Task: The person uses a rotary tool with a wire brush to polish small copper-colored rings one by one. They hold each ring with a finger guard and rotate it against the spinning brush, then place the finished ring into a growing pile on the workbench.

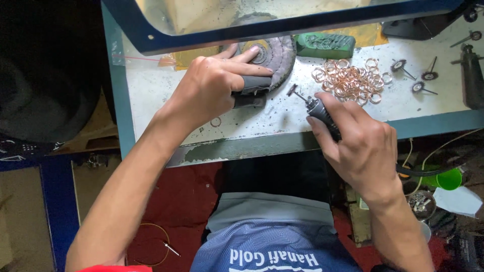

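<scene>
The left hand (214,83) curls over a dark grey block (252,85), pressing it against the frayed cloth buffing wheel (280,55). The right hand (360,146) grips a slim black rotary handpiece (320,111), tip angled toward copper-coloured rings (353,80) heaped nearby.

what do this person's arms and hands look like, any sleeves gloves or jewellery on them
Both arms are bare from wrist to above the elbow. The left hand and the right hand wear no gloves, and no rings, watch or bracelets show. A strip of red cloth at the bottom edge by the left upper arm may be a short sleeve. Nails are short and unpainted.
</scene>
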